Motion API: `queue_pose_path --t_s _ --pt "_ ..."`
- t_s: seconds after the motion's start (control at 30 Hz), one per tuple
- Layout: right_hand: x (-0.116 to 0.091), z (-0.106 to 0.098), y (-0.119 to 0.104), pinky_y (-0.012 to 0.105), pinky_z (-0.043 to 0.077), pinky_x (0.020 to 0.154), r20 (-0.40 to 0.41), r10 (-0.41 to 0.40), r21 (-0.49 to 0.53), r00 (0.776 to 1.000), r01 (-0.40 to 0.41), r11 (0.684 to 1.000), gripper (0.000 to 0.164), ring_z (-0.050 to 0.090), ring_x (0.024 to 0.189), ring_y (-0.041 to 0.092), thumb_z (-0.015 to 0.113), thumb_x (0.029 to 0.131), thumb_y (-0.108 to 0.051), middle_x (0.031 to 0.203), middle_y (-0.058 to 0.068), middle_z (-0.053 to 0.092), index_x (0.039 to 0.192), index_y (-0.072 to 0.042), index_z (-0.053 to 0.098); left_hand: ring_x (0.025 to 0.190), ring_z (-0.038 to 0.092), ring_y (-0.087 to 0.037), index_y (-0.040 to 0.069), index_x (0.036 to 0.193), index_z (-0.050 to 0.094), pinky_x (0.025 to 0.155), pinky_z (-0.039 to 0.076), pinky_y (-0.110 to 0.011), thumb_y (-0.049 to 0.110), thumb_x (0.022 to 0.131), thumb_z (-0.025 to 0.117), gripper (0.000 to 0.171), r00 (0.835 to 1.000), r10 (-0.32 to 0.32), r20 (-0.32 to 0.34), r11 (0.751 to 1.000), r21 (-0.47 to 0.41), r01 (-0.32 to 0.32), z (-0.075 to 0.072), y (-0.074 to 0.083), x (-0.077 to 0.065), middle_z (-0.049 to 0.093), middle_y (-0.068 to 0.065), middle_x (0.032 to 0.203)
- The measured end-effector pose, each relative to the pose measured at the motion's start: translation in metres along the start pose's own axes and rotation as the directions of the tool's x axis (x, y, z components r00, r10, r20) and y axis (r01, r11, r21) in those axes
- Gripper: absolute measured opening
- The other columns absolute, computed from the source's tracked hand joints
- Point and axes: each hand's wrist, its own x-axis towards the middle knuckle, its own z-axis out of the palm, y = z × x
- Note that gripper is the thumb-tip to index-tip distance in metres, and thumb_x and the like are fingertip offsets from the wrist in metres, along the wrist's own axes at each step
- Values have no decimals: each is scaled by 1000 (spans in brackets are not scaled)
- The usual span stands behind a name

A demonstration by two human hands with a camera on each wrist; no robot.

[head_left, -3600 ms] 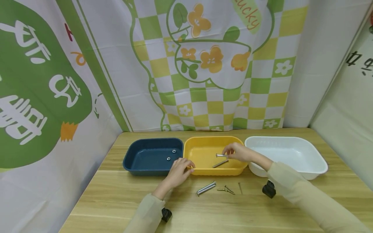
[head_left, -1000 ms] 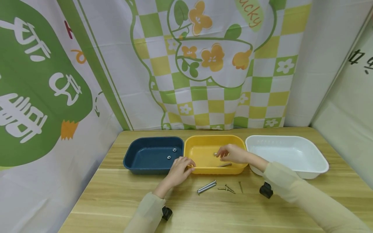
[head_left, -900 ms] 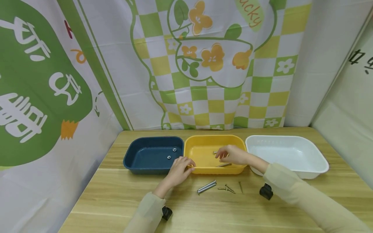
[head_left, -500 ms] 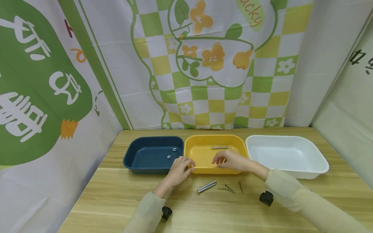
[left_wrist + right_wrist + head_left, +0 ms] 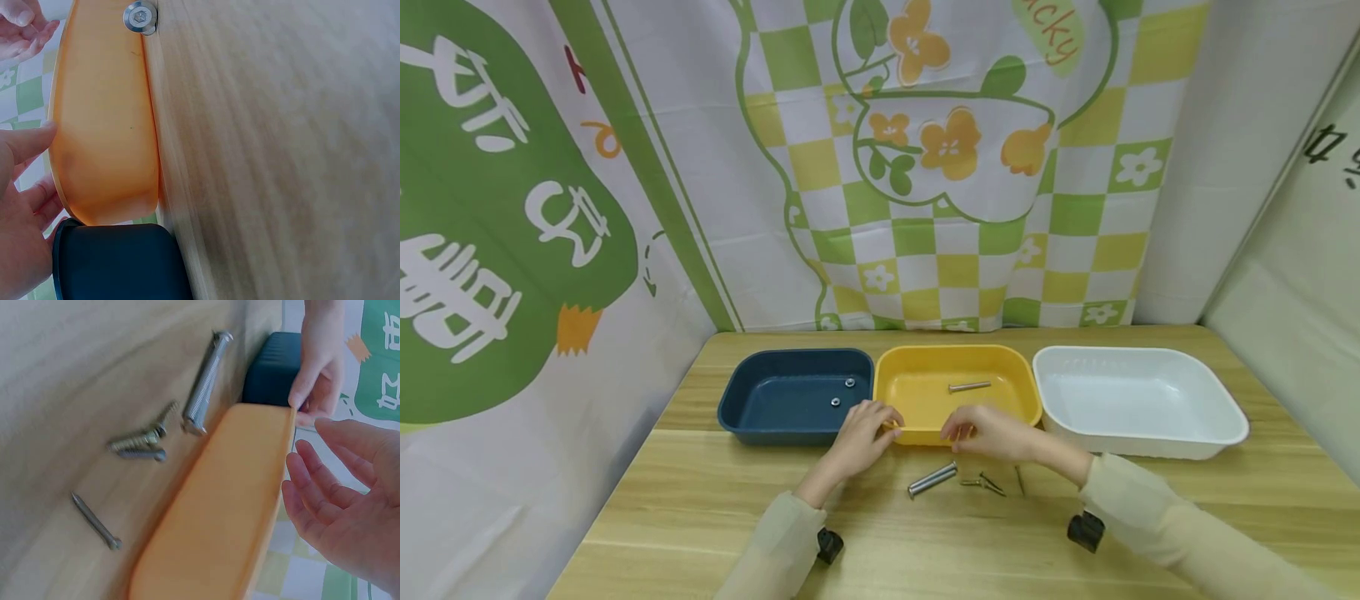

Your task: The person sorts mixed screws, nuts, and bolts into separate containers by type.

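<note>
My left hand point(image 5: 859, 440) holds the near left corner of the yellow tray point(image 5: 917, 436), thumb and fingers on either side of its rim. My right hand point(image 5: 988, 432) hovers over the tray's front rim. Its fingers point(image 5: 312, 481) are loosely bent with nothing between them. A silver bolt point(image 5: 970, 387) lies inside the yellow tray towards the back; my right hand covers part of the tray floor. On the table before the tray lie two thick bolts point(image 5: 932, 481) side by side. To their right is a cluster of small screws point(image 5: 983, 485), and a single screw point(image 5: 1019, 481) lies apart.
A dark blue tray point(image 5: 796, 437) with two small nuts point(image 5: 850, 382) stands against the yellow tray's left side. On the right stands a white tray point(image 5: 1138, 446). The wooden table point(image 5: 925, 550) ends at a printed cloth backdrop point(image 5: 958, 275).
My right hand was pinching a bolt in the yellow tray and has let it go; the bolt lies at the back. The hand has drawn towards the front rim. My left hand stays put.
</note>
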Motion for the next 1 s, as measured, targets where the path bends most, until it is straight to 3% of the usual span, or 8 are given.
queue_pose_path --t_s 0.2,0.5,0.73,1.0 --pt "-4 12 -1 24 48 67 24 3 28 1000 -4 1000 13 55 76 9 61 78 2 85 6 61 89 -2 64 90 46 -15 16 91 60 89 32 -38 18 85 59 7 1000 -3 0 1000 -6 3 0 0 1 56 3 90" --pt "-5 26 1 21 46 63 -5 -58 72 998 58 996 14 54 72 8 58 75 7 83 11 62 88 2 63 90 45 -15 15 92 60 88 32 -38 20 85 58 8 1000 1 2 1000 2 -1 -1 1 1 55 3 90" --pt "-7 34 3 24 47 65 8 1 79 1000 -2 997 15 55 74 10 60 75 6 84 7 62 88 -3 64 89 46 -15 15 92 60 88 32 -38 19 85 58 7 1000 4 -4 1000 1 -4 -1 0 1 56 3 90" --pt "-10 43 3 29 48 69 21 10 72 1000 -11 997 17 57 77 20 61 73 8 84 8 61 87 -1 64 89 46 -15 15 92 60 88 33 -39 21 86 57 9 1000 24 -15 1000 17 -24 -1 1 0 56 3 90"
